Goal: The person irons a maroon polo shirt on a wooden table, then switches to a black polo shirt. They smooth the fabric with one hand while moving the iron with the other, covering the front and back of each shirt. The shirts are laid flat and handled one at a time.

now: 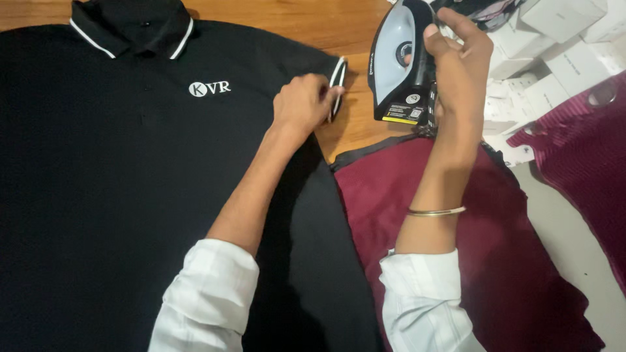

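Observation:
A black polo shirt (130, 182) with white trim on collar and sleeve lies flat on a wooden table (313, 23). My left hand (303, 104) pinches the white-edged cuff of the shirt's short sleeve (339, 72). My right hand (460, 62) holds a black clothes iron (398, 62) upright by its handle, lifted off the table just right of that sleeve, with its grey soleplate facing left toward the shirt. A thin bangle sits on my right wrist.
A maroon cloth (482, 254) lies under my right forearm, and another maroon garment (580, 150) sits at the far right. Several white boxes (548, 58) are piled at the top right. A pale floor (580, 261) shows at lower right.

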